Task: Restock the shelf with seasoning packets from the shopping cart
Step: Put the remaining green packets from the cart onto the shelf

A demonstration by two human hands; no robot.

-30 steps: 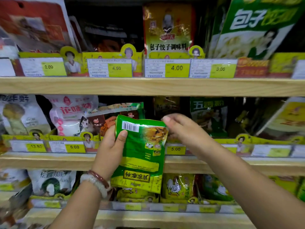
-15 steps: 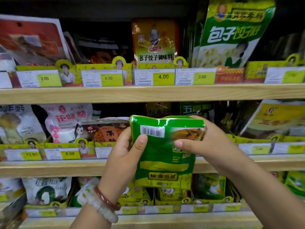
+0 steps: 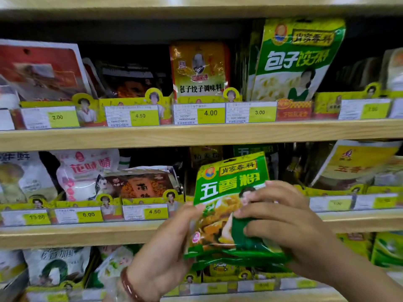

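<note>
At lower centre I see my left hand [image 3: 165, 247], fingers curled, gripping the left edge of the glossy green-and-yellow seasoning packet [image 3: 226, 205]. My right hand [image 3: 281, 223] pinches its lower right, fingers bent over the front. The packet stands upright before the pale wooden middle shelf [image 3: 76, 234], its top edge just below the upper wooden shelf [image 3: 196, 136].

Both hands hold a green seasoning packet [image 3: 229, 192] upright before the middle shelf [image 3: 65, 234], the left hand [image 3: 165, 247] gripping its left edge, the right hand [image 3: 281, 219] curled over its front.
</note>
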